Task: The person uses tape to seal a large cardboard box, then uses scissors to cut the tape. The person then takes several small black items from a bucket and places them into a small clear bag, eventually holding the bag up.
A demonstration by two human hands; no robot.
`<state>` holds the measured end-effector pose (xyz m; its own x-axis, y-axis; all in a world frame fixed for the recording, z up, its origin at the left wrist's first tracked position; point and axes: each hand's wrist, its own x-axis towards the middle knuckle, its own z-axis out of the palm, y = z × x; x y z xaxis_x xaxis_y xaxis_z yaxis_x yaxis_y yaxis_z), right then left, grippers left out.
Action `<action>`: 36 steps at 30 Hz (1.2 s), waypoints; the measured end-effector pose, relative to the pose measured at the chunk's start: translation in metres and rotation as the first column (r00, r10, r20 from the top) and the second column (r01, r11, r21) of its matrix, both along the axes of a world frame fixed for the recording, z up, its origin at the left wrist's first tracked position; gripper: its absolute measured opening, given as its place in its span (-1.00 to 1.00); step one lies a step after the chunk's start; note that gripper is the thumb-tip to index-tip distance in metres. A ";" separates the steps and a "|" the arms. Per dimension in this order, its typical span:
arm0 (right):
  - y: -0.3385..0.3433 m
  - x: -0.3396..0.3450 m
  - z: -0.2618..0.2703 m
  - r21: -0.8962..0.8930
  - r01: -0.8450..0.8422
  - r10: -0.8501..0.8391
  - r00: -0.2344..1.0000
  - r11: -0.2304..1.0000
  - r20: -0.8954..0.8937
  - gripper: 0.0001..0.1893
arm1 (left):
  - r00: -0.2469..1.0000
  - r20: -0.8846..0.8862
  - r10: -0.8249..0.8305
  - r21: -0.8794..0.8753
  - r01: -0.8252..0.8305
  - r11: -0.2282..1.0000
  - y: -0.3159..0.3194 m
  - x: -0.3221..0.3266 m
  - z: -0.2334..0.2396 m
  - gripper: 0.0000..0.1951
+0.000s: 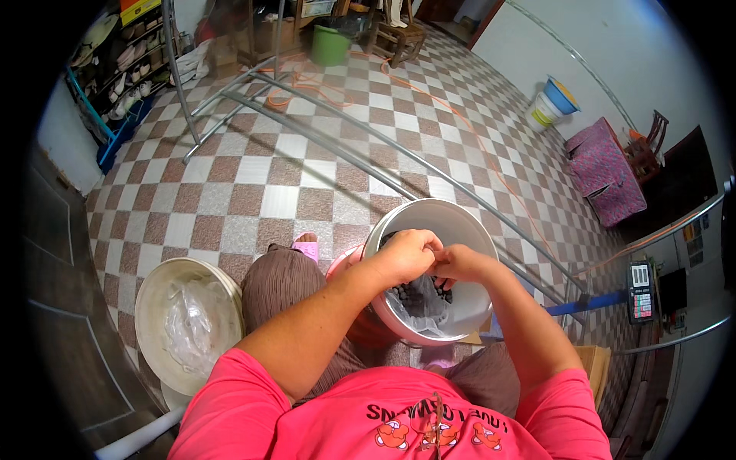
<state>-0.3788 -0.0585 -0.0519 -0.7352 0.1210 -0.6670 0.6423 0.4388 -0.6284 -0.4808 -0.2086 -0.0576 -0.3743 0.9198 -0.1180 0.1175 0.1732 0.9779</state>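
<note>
A large white bucket [471, 230] stands before me, tilted towards my lap. In it lie several small dark round pieces [405, 294] and a clear plastic bag [428, 322]. My left hand [410, 252] and my right hand [459, 263] meet above the bucket's mouth, fingertips together at the gathered top of thin plastic. What the fingertips pinch is too small to make out, and part of the bag is hidden under the hands. To the left, beside my knee, a second white bucket [150, 287] holds crumpled clear plastic bags [192, 322].
A metal tube frame [345, 115] crosses the checkered floor just beyond the bucket. An orange cord [483, 149] runs over the tiles. A red tub [342, 261] sits against the front bucket, a wooden box [592, 368] at right. A green bucket [330, 46] stands farther off.
</note>
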 end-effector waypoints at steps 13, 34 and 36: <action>-0.005 -0.004 -0.076 0.238 -0.704 0.403 0.613 0.669 0.680 -0.47 | 1.000 0.004 0.018 0.054 -0.018 0.998 -0.001 0.002 -0.002 -0.76; -0.003 0.003 -0.008 0.262 -0.393 0.259 0.866 0.881 0.428 -0.74 | 1.000 0.017 0.004 0.025 -0.004 1.000 -0.001 0.001 0.003 -0.75; -0.005 0.004 0.010 0.239 -0.367 0.242 0.871 0.899 0.427 -0.69 | 0.999 -0.022 0.024 0.047 -0.023 0.999 0.000 0.001 -0.004 -0.74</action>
<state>-0.3743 -0.0633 -0.0423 -0.4676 0.1741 -0.8666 0.6036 0.7791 -0.1691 -0.4802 -0.2085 -0.0617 -0.3980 0.9150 -0.0669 0.1357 0.1308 0.9821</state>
